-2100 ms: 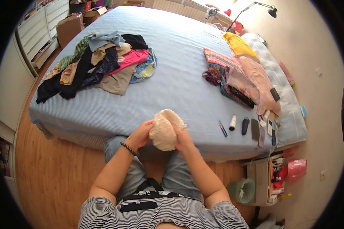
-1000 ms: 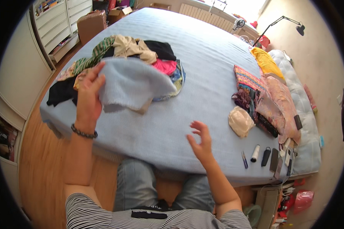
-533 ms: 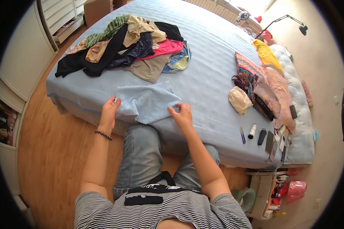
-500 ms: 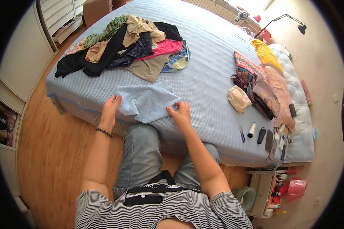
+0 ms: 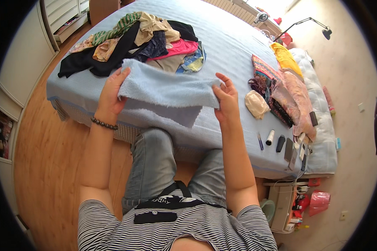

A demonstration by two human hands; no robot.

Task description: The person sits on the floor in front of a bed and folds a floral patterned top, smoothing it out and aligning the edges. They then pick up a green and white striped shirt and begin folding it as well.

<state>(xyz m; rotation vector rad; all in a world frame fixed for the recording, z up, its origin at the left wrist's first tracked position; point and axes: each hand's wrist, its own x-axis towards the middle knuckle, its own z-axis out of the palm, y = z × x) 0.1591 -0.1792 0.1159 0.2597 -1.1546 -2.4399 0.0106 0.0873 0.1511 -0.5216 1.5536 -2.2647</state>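
Note:
A light blue fluffy towel (image 5: 167, 87) is stretched between my two hands, raised above the near edge of the bed. My left hand (image 5: 113, 93), with a dark bead bracelet at the wrist, is closed on its left end. At the right end my right hand (image 5: 227, 98) pinches the cloth between thumb and fingers, some fingertips standing free. The towel's lower part hangs loose and casts a shadow on the blue bedspread (image 5: 226, 50). Just beyond it lies a heap of mixed clothes (image 5: 146, 42), whose nearest part the towel hides.
On the bed's right are folded patterned cloths (image 5: 295, 92), a yellow cloth (image 5: 285, 58) and a cream bundle (image 5: 256, 104). A white tube (image 5: 270, 137), a pen (image 5: 260, 141) and several phone-like devices lie near the right corner. A drawer unit (image 5: 279, 205) stands below that corner.
Both hands have lifted the towel off the bed toward me. It is now pulled wider, the hands farther apart, and covers the front of the clothes heap.

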